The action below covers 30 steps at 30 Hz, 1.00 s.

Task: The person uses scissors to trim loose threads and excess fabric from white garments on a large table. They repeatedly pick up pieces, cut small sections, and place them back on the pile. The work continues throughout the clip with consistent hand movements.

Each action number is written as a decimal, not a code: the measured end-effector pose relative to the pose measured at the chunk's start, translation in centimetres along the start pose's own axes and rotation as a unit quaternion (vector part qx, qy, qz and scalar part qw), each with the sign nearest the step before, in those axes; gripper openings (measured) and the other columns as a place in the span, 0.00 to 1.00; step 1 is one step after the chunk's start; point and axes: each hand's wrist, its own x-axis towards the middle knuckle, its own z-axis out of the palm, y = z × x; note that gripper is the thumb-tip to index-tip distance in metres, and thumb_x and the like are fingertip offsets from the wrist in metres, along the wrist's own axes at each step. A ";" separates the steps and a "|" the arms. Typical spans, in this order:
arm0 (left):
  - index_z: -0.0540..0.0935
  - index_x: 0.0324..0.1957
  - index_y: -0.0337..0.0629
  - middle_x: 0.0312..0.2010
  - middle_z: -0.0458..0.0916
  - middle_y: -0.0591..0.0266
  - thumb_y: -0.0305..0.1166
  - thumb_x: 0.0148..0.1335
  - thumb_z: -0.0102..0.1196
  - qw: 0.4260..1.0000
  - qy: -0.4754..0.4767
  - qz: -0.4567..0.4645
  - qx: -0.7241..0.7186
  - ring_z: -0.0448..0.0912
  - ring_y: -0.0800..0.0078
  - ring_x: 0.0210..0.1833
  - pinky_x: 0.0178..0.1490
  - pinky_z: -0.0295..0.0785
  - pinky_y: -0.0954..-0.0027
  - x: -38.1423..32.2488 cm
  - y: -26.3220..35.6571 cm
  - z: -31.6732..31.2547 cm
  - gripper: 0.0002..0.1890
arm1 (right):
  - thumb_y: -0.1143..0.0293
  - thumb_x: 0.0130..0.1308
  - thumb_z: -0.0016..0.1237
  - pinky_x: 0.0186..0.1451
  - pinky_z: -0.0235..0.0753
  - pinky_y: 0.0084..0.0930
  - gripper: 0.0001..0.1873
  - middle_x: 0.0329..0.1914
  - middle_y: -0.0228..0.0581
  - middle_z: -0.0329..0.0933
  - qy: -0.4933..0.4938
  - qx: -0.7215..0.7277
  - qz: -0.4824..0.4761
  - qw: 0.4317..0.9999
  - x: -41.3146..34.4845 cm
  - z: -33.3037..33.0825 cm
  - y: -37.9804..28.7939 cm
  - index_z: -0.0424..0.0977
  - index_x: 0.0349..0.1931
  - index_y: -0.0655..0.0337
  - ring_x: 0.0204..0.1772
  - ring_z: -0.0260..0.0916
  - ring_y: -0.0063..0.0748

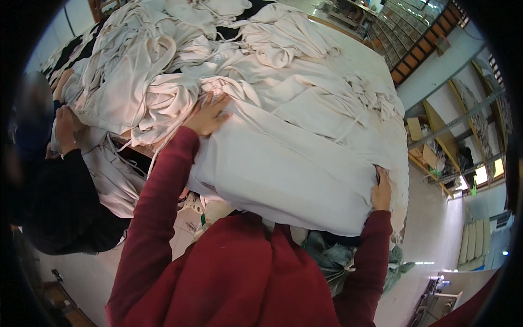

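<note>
A pale off-white garment (282, 163) lies spread along the near edge of a large table, and its front part hangs over that edge. My left hand (209, 114) rests on the garment's gathered end, palm down with the fingers somewhat apart. At the other end, my right hand (382, 189) is at the hem, the fingertips on a small dark spot there; whether they pinch the cloth is not plain. More off-white garments with cords (163, 98) are heaped just beyond and to the left of my left hand.
A co-worker in dark sleeves (77, 192) stands close on the left, hands on pale cloth. The pile (282, 32) covers much of the table (394, 163). Green sacks (331, 253) sit below the table's near edge. Shelves (441, 143) with boxes stand at the right.
</note>
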 end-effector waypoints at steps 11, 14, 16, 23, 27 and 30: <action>0.82 0.51 0.39 0.57 0.79 0.53 0.29 0.68 0.51 0.982 0.136 -0.114 -0.063 0.67 0.57 0.70 0.71 0.54 0.58 -15.0 1.1 -4.9 0.13 | 0.80 0.62 0.36 0.78 0.45 0.49 0.30 0.72 0.51 0.62 0.083 -0.045 0.127 0.987 -11.9 -1.0 -1.4 0.67 0.67 0.54 0.77 0.49 0.56; 0.83 0.49 0.40 0.56 0.80 0.56 0.27 0.66 0.51 0.976 0.183 -0.113 -0.038 0.71 0.56 0.67 0.68 0.57 0.57 -14.3 2.7 -4.6 0.12 | 0.84 0.53 0.34 0.77 0.46 0.48 0.35 0.71 0.50 0.63 0.118 -0.121 0.144 0.975 -11.3 -1.0 -2.3 0.69 0.65 0.55 0.76 0.52 0.56; 0.82 0.51 0.41 0.58 0.79 0.55 0.26 0.65 0.50 0.970 0.211 -0.078 -0.088 0.70 0.56 0.68 0.69 0.57 0.58 -12.8 4.4 -3.9 0.14 | 0.85 0.51 0.34 0.77 0.47 0.48 0.36 0.71 0.50 0.64 0.112 -0.159 0.164 0.967 -10.9 -1.1 -3.1 0.70 0.64 0.55 0.76 0.52 0.56; 0.71 0.65 0.41 0.69 0.66 0.52 0.27 0.64 0.49 1.000 0.009 -0.021 0.015 0.56 0.50 0.75 0.75 0.46 0.54 -9.2 5.1 -1.9 0.25 | 0.86 0.54 0.35 0.76 0.51 0.44 0.33 0.70 0.48 0.66 0.119 -0.058 0.191 0.973 -10.2 -1.9 -1.7 0.71 0.62 0.55 0.76 0.55 0.51; 0.70 0.65 0.39 0.68 0.67 0.51 0.27 0.65 0.49 0.998 -0.003 -0.059 -0.003 0.57 0.50 0.75 0.76 0.45 0.54 -10.4 2.1 -2.9 0.25 | 0.84 0.63 0.36 0.71 0.60 0.36 0.25 0.64 0.46 0.70 0.194 0.009 0.228 0.954 -11.0 -3.9 0.0 0.73 0.60 0.57 0.69 0.63 0.46; 0.72 0.64 0.38 0.67 0.68 0.50 0.29 0.68 0.47 0.996 0.012 -0.054 -0.064 0.60 0.51 0.73 0.75 0.48 0.55 -11.0 0.9 -3.3 0.22 | 0.86 0.63 0.35 0.59 0.69 0.29 0.24 0.50 0.43 0.77 0.281 0.014 0.296 0.913 -11.7 -4.7 0.0 0.76 0.55 0.57 0.52 0.72 0.40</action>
